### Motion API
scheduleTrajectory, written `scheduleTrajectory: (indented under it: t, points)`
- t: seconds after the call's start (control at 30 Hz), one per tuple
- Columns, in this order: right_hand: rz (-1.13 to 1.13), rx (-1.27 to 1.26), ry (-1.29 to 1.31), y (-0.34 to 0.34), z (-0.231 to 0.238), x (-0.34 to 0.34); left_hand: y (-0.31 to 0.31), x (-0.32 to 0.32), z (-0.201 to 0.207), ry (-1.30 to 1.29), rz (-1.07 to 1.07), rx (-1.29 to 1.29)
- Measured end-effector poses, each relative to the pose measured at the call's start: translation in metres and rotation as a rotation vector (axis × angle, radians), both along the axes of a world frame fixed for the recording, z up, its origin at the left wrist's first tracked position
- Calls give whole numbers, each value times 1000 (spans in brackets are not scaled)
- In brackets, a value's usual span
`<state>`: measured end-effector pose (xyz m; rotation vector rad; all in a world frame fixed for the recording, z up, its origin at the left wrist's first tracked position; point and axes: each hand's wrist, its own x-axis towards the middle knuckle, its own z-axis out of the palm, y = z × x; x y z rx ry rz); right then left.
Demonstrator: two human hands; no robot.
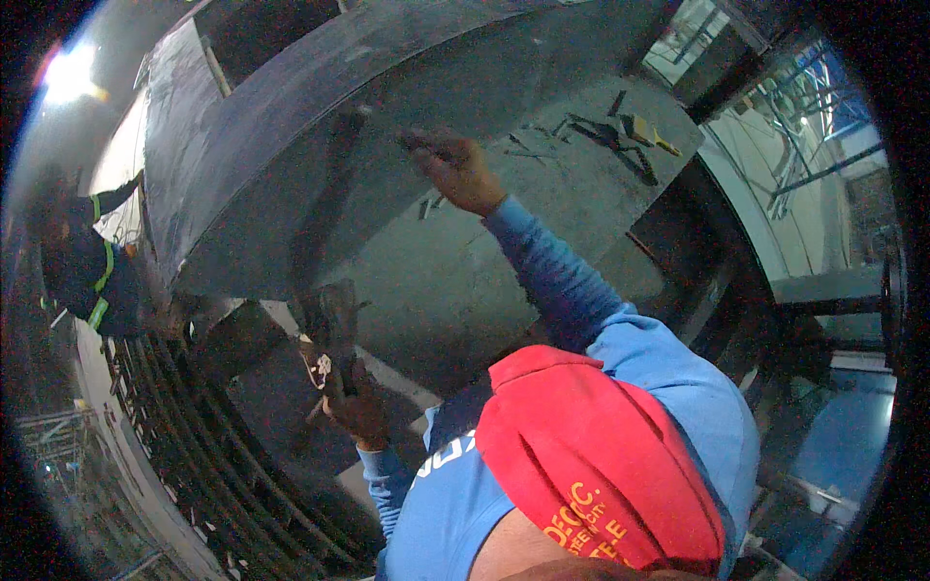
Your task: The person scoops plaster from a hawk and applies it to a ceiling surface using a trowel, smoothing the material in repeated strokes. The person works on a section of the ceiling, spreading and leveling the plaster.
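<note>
My right hand (457, 174) reaches over a grey, dusty panel (436, 281). Its fingers are closed around something small and dark, too dim to name. Nearer to me on the left, my left hand (360, 409) is closed around the lower end of a dark, bulky tool (334, 315); shadow hides what kind it is. A pale patch shows beside that tool, close to my fingers. Between the hands, small metal pieces (427, 207) lie on the panel.
Dark hand tools (605, 136) and a yellow-handled brush (656, 137) lie at the panel's far right. A curved grey wall (291, 97) rises beyond. At left stands a person (97, 261) in dark, reflective-striped clothing, above ribbed dark bars (213, 455). Scaffolding (804, 116) shows far right.
</note>
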<state>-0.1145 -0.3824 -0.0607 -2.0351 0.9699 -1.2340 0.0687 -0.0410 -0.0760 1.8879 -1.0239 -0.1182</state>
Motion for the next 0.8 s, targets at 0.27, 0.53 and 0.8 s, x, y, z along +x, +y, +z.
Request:
scheduleTrajectory:
  t: [0.27, 0.53, 0.8]
  points:
    - [-35, 463, -498, 6, 28, -35, 12, 5, -8, 115, 30, 14]
    - [-26, 8, -250, 14, 14, -1, 16, 3, -7, 0, 36, -53]
    - [-199, -620, -32, -26, -1, 10, 26, 3, 6, 84, -41, -53]
